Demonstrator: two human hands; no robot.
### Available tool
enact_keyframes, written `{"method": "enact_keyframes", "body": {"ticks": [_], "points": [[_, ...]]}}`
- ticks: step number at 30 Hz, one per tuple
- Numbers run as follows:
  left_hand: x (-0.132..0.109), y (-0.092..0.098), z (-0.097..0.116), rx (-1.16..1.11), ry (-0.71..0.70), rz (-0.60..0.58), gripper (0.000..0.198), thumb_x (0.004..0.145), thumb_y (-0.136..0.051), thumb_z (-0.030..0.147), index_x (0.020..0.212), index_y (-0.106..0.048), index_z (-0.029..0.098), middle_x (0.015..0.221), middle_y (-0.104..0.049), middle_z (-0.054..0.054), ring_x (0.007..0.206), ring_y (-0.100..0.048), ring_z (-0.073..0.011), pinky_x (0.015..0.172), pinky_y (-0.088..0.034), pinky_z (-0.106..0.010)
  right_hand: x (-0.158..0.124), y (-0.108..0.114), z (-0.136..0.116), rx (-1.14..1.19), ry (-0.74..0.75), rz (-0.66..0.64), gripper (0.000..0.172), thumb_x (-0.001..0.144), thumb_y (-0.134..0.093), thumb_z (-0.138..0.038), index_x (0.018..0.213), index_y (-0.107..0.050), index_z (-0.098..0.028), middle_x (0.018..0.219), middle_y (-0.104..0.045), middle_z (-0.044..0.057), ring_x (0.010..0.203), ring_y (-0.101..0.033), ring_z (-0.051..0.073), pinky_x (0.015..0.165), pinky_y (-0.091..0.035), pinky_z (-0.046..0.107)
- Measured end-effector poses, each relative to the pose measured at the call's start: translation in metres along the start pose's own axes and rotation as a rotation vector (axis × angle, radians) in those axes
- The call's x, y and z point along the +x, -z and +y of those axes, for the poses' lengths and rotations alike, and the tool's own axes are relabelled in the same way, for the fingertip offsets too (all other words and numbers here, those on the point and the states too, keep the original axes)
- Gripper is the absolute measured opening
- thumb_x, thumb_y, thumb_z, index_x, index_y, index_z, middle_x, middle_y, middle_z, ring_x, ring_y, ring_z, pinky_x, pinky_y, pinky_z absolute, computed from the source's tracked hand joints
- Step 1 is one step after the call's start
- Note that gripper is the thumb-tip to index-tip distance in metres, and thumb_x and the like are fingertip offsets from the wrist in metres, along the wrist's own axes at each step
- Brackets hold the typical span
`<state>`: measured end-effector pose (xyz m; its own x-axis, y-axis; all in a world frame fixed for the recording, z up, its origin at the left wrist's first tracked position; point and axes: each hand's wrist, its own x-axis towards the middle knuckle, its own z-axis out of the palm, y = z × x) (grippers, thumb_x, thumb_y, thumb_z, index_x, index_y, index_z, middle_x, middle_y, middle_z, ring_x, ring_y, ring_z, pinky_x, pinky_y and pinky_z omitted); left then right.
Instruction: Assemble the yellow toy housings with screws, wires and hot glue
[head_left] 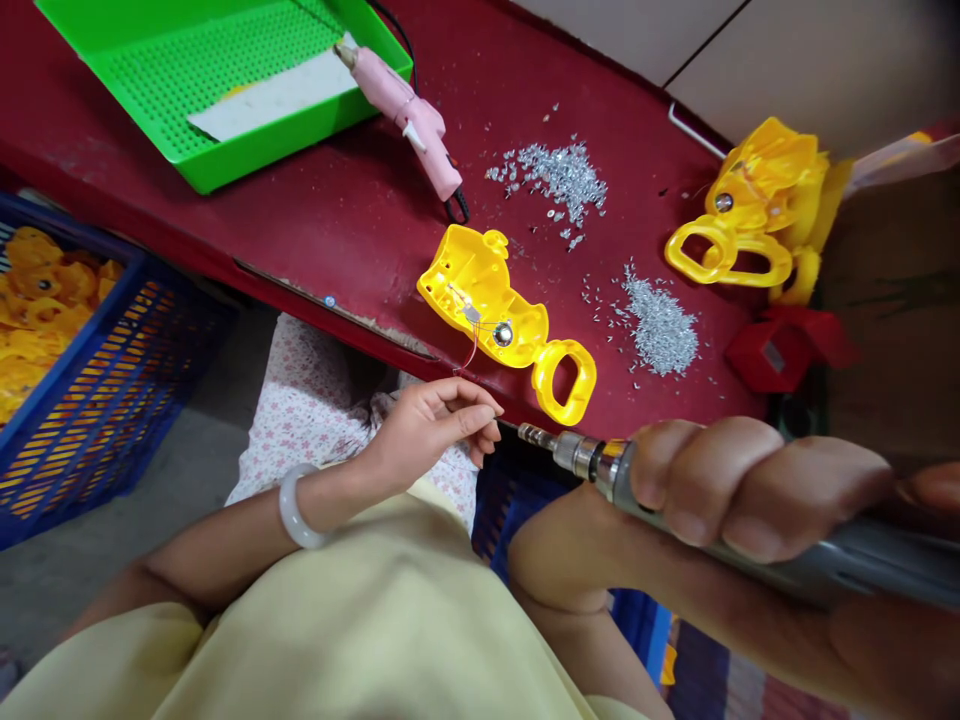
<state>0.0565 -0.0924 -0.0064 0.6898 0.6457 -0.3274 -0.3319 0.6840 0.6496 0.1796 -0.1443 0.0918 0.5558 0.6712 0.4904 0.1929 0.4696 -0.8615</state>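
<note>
My right hand (757,490) is wrapped round a grey electric screwdriver (576,455), its bit pointing left. At the bit's tip, the thumb and fingers of my left hand (439,425) are pinched together. Whatever they hold, if anything, is too small to make out. Just beyond my left hand, a yellow plastic shell (491,290) lies with its hollow side up near the table's edge. Inside it are a round metal part (503,334) and thin wires, and a ring-shaped yellow piece (564,382) is at its right end.
On the dark red table (315,240) lie two heaps of small screws (566,180), a pink glue gun (409,120) and a green basket (225,165). More yellow shells (772,190) and a red box (772,355) stand at right. A blue crate (150,370) holds yellow parts at left.
</note>
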Motion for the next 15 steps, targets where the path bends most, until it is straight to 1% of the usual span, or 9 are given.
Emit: {"method": "enact_keyframes", "body": {"ticks": [1,4,5,8,10,12,13,14,15], "points": [[0.0,0.0,0.001,0.016,-0.009,0.0,0.023,0.078,-0.074,0.034,0.083,-0.063,0.015,0.065,-0.066,0.001,0.056,-0.061,-0.0089,0.053,-0.05,-0.02,0.0,-0.001,0.002,0.012,0.038,-0.026,0.012,0.084,-0.062,-0.037,0.09,-0.069,-0.029,0.043,-0.03,-0.008,0.035,-0.026,0.01,0.031,-0.023,0.028],[-0.001,-0.002,0.003,0.087,-0.033,-0.016,0.024,0.083,-0.068,0.037,0.091,-0.061,0.015,0.069,-0.067,0.0,0.058,-0.063,-0.01,0.055,-0.052,-0.021,0.001,0.002,0.006,0.029,0.013,-0.036,0.012,0.086,-0.058,-0.029,0.092,-0.068,-0.029,0.045,-0.033,-0.007,0.037,-0.029,0.011,0.033,-0.025,0.029],[-0.003,-0.002,0.004,0.123,-0.043,-0.023,0.025,0.086,-0.064,0.038,0.094,-0.059,0.015,0.071,-0.068,-0.001,0.059,-0.063,-0.0105,0.055,-0.053,-0.022,0.001,0.004,0.007,0.041,0.046,-0.056,0.012,0.085,-0.058,-0.028,0.092,-0.068,-0.028,0.046,-0.033,-0.008,0.037,-0.029,0.01,0.033,-0.025,0.028],[-0.007,-0.001,0.008,0.337,-0.127,0.003,0.025,0.095,-0.051,0.039,0.104,-0.055,0.016,0.073,-0.068,-0.001,0.06,-0.064,-0.0112,0.054,-0.052,-0.022,0.004,0.019,0.008,0.01,0.087,-0.075,0.016,0.082,-0.062,-0.032,0.096,-0.068,-0.027,0.047,-0.032,-0.008,0.037,-0.028,0.01,0.033,-0.026,0.029],[-0.007,0.0,0.017,0.628,-0.357,0.079,0.021,0.097,-0.047,0.034,0.106,-0.055,0.017,0.073,-0.068,-0.001,0.062,-0.063,-0.0111,0.055,-0.051,-0.022,0.009,0.03,0.009,-0.006,0.035,-0.098,0.02,0.079,-0.067,-0.033,0.099,-0.067,-0.029,0.051,-0.034,-0.007,0.04,-0.031,0.01,0.036,-0.032,0.029],[-0.001,0.002,0.033,1.03,-0.748,0.141,0.017,0.096,-0.051,0.029,0.108,-0.057,0.017,0.079,-0.069,-0.003,0.07,-0.064,-0.0137,0.063,-0.051,-0.026,0.016,0.036,0.015,0.007,0.023,-0.142,0.025,0.075,-0.073,-0.034,0.098,-0.067,-0.03,0.054,-0.038,-0.008,0.043,-0.037,0.01,0.039,-0.039,0.029],[0.005,0.002,0.044,1.233,-0.939,0.135,0.018,0.094,-0.055,0.027,0.109,-0.058,0.017,0.085,-0.071,-0.005,0.079,-0.065,-0.0167,0.072,-0.052,-0.031,0.021,0.035,0.02,0.033,0.078,-0.144,0.025,0.074,-0.074,-0.034,0.098,-0.066,-0.029,0.054,-0.039,-0.008,0.043,-0.039,0.009,0.039,-0.041,0.028],[0.012,0.001,0.056,1.422,-1.07,0.099,0.023,0.092,-0.058,0.028,0.112,-0.058,0.016,0.095,-0.071,-0.007,0.091,-0.065,-0.0212,0.081,-0.051,-0.036,0.026,0.032,0.027,0.058,0.14,-0.131,0.024,0.074,-0.072,-0.034,0.097,-0.066,-0.029,0.055,-0.04,-0.009,0.043,-0.041,0.008,0.039,-0.042,0.027],[0.02,0.0,0.067,1.575,-1.117,0.027,0.031,0.09,-0.061,0.03,0.118,-0.056,0.017,0.108,-0.07,-0.009,0.106,-0.063,-0.0256,0.092,-0.047,-0.042,0.031,0.026,0.035,0.085,0.206,-0.088,0.021,0.076,-0.069,-0.034,0.096,-0.065,-0.027,0.055,-0.042,-0.01,0.043,-0.042,0.007,0.038,-0.043,0.025]]}}
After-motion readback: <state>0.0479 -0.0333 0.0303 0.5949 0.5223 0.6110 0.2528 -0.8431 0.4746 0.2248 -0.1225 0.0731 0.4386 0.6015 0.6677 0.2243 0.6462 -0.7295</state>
